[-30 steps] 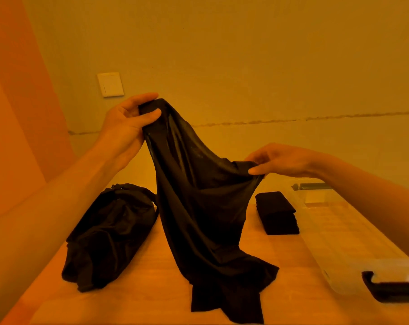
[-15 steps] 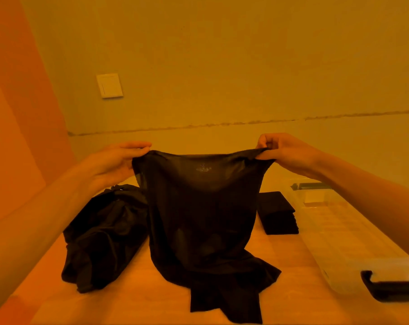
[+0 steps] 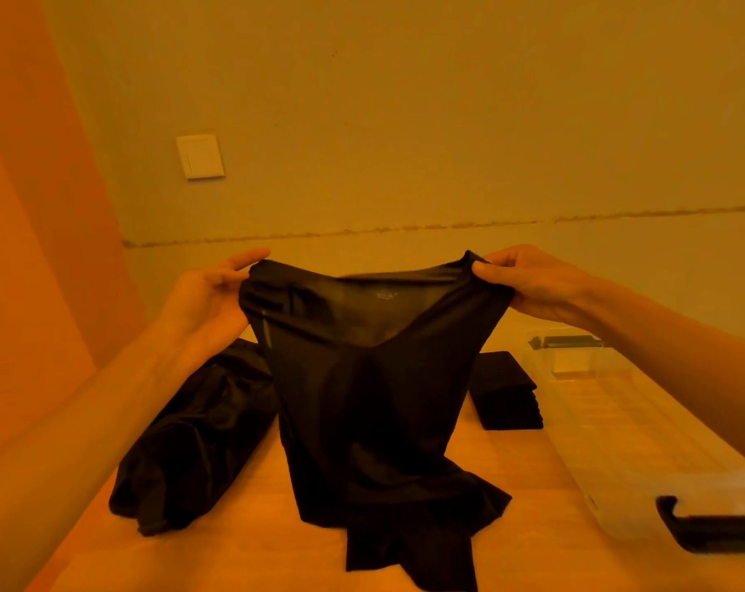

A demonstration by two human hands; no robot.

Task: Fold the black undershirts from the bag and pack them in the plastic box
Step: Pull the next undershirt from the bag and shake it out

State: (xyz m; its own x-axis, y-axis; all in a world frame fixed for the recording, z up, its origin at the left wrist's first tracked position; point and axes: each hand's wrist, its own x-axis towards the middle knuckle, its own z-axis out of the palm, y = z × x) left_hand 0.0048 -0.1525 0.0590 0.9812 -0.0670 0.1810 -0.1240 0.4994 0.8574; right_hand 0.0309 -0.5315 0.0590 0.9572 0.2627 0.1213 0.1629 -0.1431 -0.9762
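We hold the black undershirt point(image 3: 370, 378) spread at twelve o'clock, left hand point(image 3: 210, 292) pinching its nine o'clock corner, right hand point(image 3: 528, 279) its three o'clock corner. Its length hangs onto the table point(image 3: 511, 463), with the plastic box point(image 3: 618, 420) at three o'clock, nearer the right hand.

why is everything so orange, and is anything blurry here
Head view: a heavy orange cast tints the whole frame; the black undershirt and bag read as near-featureless dark shapes; the undershirt's top edge looks slightly blurred.
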